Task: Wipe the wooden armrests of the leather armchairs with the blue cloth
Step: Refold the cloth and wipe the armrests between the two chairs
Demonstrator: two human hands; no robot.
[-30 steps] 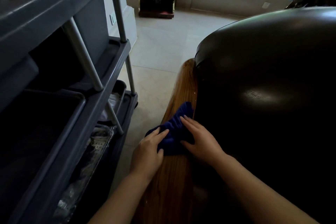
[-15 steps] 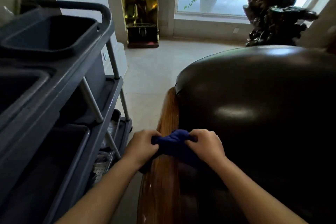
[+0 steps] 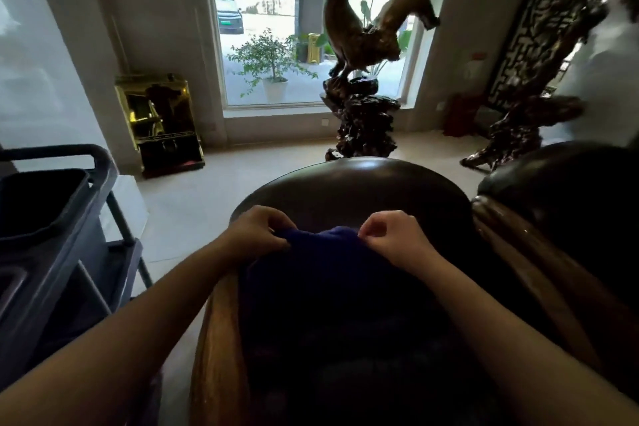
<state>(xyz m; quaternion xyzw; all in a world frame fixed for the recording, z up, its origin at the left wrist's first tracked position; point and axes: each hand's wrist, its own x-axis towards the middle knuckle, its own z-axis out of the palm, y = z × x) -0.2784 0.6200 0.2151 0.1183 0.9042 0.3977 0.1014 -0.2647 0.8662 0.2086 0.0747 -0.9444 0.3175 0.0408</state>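
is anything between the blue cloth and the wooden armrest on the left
Nothing visible. Both hands, left hand and right hand, pinch the blue cloth by its top edge, lifted up over the seat. The wooden armrest lies just below and left, bare along what shows.

My two bare arms reach out in front of me, one from each side, and they come closer together at the hands. My left hand [image 3: 257, 228] is curled shut, with its fingers and thumb pinching the top edge of the blue cloth [image 3: 321, 252]. My right hand [image 3: 390, 235] is curled too, with its thumb and first finger pinched on the other end of that same edge, so both hands sit side by side at the same height with a small gap between them.
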